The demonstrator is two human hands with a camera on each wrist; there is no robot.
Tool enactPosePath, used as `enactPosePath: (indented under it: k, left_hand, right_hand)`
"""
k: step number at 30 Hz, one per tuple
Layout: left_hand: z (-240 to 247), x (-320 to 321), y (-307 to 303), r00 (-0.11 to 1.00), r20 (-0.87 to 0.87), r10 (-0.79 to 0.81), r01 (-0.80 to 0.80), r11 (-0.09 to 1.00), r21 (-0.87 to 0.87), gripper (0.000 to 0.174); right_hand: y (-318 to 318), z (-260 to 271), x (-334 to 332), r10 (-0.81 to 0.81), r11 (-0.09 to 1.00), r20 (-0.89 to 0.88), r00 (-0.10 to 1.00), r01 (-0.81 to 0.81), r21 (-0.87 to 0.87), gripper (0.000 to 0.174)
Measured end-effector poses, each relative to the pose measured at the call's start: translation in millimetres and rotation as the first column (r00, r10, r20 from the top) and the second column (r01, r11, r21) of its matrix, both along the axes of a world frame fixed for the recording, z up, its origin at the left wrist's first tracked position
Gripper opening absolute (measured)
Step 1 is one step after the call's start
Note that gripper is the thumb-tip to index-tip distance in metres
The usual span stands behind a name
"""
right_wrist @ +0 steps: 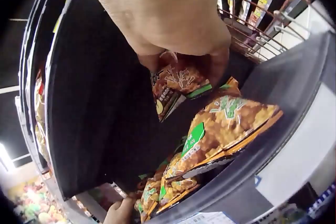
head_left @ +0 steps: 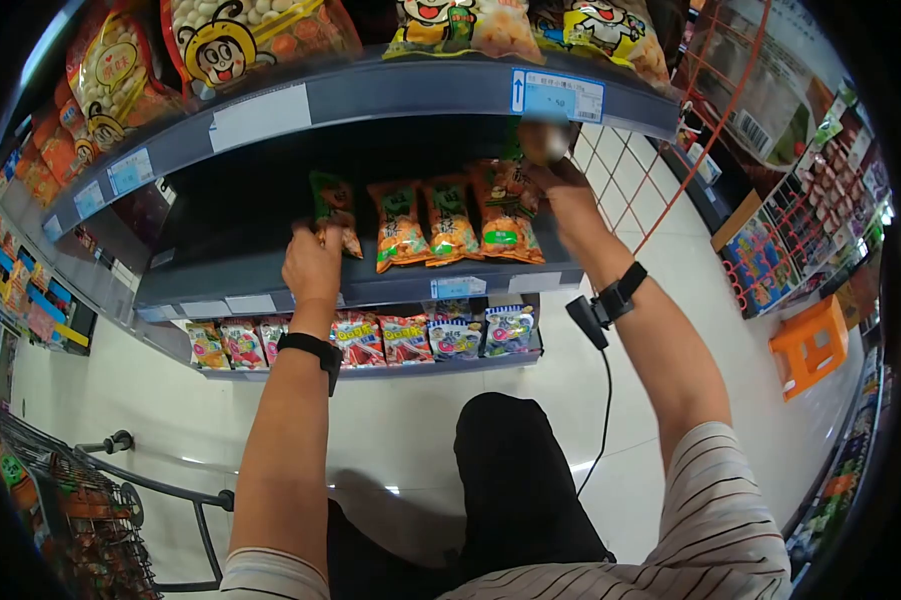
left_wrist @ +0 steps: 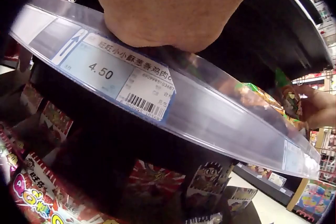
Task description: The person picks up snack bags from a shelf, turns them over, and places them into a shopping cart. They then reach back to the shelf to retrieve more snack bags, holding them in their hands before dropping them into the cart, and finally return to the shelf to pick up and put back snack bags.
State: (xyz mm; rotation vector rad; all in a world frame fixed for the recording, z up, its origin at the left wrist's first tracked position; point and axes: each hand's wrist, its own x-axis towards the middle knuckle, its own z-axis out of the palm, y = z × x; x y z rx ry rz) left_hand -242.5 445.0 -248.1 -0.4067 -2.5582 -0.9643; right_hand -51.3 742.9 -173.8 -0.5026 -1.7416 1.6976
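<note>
On the dark middle shelf, my left hand (head_left: 313,265) grips a green and orange snack bag (head_left: 332,195) at the left end of a short row. Most of that bag is hidden by the hand in the left wrist view. Three similar orange snack bags (head_left: 400,230) stand side by side to its right, leaning back. My right hand (head_left: 570,205) pinches a brown snack bag with green print (right_wrist: 181,79) by its upper end. That bag hangs behind and above the rightmost standing bag (right_wrist: 226,113).
A shelf edge with price labels (head_left: 560,95) runs above my hands, with large snack bags (head_left: 260,45) on it. Gummy candy bags (head_left: 355,340) line the shelf below. A red wire grid (head_left: 660,190) closes the right side. An orange stool (head_left: 808,345) stands on the floor.
</note>
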Motion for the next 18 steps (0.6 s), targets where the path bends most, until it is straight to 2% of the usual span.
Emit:
enactPosePath:
  k: [2, 5, 10, 13, 16, 18]
  left_hand:
    - [-1.9, -0.8, -1.7, 1.0, 0.001, -0.008, 0.008, 1.0, 0.013, 0.054]
    - [-3.3, -1.6, -3.2, 1.0, 0.001, -0.021, 0.021, 0.999, 0.027, 0.053]
    - [-6.0, -4.7, -6.5, 0.999, 0.007, -0.053, 0.052, 0.997, 0.056, 0.054]
    - [-4.5, -6.4, -7.6, 0.996, 0.055, -0.064, 0.062, 0.998, 0.032, 0.058]
    - [-1.0, -4.3, -8.4, 0.994, 0.067, -0.081, 0.077, 0.995, 0.07, 0.061]
    - [-2.2, -3.7, -9.1, 0.994, 0.063, -0.088, 0.082, 0.993, 0.087, 0.062]
  right_hand:
    - [-7.8, 10.2, 15.2, 0.042, 0.999, 0.027, 0.999, -0.042, 0.014, 0.038]
    - [-18.5, 28.4, 46.9, 0.132, 0.99, 0.246, 0.96, -0.14, 0.016, 0.04]
    - [-39.7, 44.0, 111.6, 0.228, 0.974, 0.391, 0.892, -0.213, -0.082, 0.033]
    - [-58.9, 62.3, 157.7, 0.298, 0.955, 0.509, 0.808, -0.256, -0.151, 0.033]
    - [-72.1, 90.1, 192.6, 0.28, 0.96, 0.617, 0.736, -0.235, -0.155, 0.034]
    - [-80.1, 115.3, 202.1, 0.303, 0.951, 0.605, 0.737, -0.276, -0.14, 0.037]
